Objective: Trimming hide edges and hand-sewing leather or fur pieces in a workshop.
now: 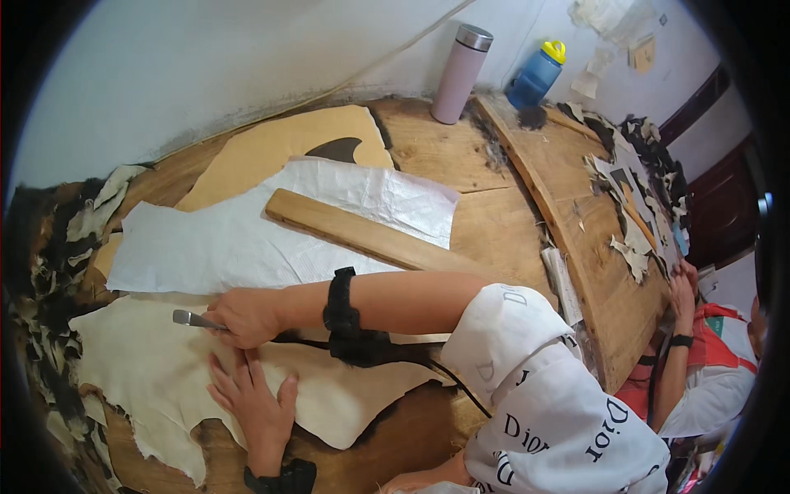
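Note:
A cream-coloured hide (156,362) with a ragged outline lies on the wooden table. My left hand (253,403) rests flat on it, fingers spread, with a black band at the wrist. Just beyond, my right hand (245,317) is closed around a slim grey metal tool (194,319) with a flat squared end. The tool's other end is hidden by the hand, so its kind cannot be told. A black strap with a cable circles my right forearm. Behind the right hand lies a silvery-white sheet (197,251), with a wooden bar (354,235) across it.
A tan pattern piece (247,152) lies partly under the sheet. Dark fur scraps (49,272) pile up at the left edge. A pink flask (462,74) and a blue bottle (536,76) stand by the wall. Beyond a wooden ledge (535,189), a co-worker (716,354) works at right.

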